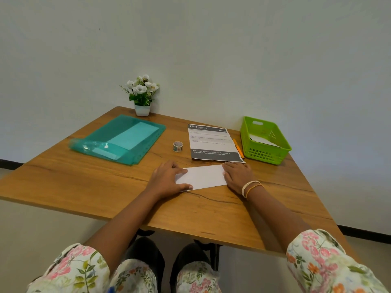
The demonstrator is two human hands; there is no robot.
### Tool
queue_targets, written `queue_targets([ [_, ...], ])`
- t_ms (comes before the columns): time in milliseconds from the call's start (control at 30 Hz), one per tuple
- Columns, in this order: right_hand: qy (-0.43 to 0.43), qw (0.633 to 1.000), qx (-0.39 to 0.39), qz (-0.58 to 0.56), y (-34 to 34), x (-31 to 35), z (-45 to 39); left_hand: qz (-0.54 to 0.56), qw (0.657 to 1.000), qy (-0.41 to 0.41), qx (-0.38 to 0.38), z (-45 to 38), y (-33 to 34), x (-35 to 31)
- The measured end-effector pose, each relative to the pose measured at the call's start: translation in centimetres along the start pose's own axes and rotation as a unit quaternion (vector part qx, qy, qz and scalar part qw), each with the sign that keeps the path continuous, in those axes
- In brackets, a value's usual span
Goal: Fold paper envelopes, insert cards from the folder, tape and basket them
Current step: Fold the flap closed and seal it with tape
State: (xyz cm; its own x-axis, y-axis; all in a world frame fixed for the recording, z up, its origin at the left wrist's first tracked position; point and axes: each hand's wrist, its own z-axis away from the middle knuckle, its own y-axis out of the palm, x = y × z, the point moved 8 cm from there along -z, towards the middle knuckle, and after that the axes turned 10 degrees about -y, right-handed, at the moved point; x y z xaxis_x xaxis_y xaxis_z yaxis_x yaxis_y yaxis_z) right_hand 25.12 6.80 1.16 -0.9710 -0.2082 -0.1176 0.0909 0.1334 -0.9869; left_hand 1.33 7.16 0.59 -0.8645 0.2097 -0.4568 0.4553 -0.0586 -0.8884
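The folded white paper lies flat on the counter directly before the person, long axis running left to right between the two hands. The left hand rests flat on its left end, fingers extended, gripping nothing. The right hand presses its right end likewise. Both are equally near. The sheet looks clean and crisply creased, a plain rectangle.

Matt paper, wood-grain table
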Motion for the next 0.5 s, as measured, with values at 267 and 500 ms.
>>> queue_targets([
  [267, 0.090, 0.969, -0.161, -0.163, -0.4, -0.8, 3.3, 0.013, 1.000, -0.014, -0.002, 0.1, -0.2, 0.0],
  [500, 0.136, 0.965, -0.156, -0.158, 0.1, 0.2, 4.8, -0.077, 0.991, -0.107, 0.024, -0.1, -0.1, -1.3],
])
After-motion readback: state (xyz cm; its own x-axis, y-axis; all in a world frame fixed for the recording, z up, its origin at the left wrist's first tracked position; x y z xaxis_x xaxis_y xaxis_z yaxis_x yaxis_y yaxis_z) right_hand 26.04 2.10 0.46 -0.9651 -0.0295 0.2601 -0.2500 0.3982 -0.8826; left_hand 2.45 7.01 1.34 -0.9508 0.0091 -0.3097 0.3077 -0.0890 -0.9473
